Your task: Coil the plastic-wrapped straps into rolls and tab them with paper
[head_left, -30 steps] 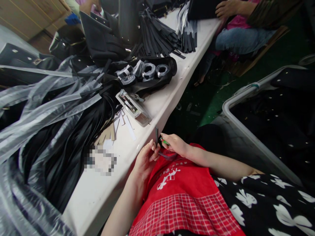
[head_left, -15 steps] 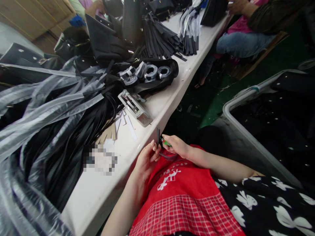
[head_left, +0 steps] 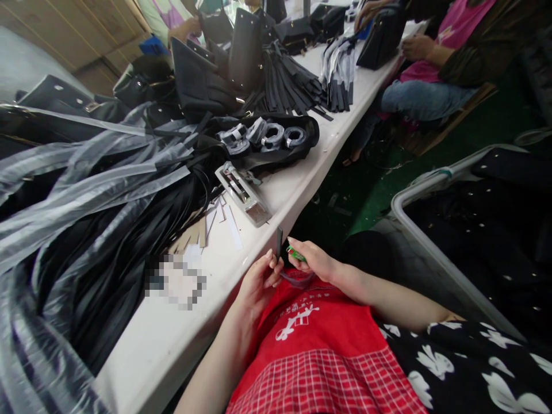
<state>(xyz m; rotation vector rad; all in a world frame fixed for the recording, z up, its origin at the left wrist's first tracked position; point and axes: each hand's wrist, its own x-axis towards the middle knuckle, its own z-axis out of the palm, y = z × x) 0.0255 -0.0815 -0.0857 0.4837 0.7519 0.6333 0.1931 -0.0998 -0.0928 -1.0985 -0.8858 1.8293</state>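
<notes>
Near the table edge, above the red apron, my left hand [head_left: 260, 277] pinches a thin dark strip [head_left: 279, 242] that stands up from the fingertips. Its lower part seems to curve down over the apron. My right hand [head_left: 314, 259] is closed around a green lighter [head_left: 296, 254], whose top end points toward the strip, a small gap apart. No flame can be made out. On the table beyond lies a grey and white tape dispenser [head_left: 244, 194], with white paper strips [head_left: 233, 227] beside it.
Black straps in clear plastic [head_left: 107, 190] cover the left of the white table [head_left: 142, 356]. Behind are coiled straps [head_left: 272, 138] and black bags [head_left: 202, 86]. A white-rimmed bin [head_left: 403, 210] holds dark pieces at the right. Other people sit at the far end.
The lighter's top has drawn slightly away from the strip, and more of its green body shows. The whole view has shifted a little, with the table's items appearing lower and further right.
</notes>
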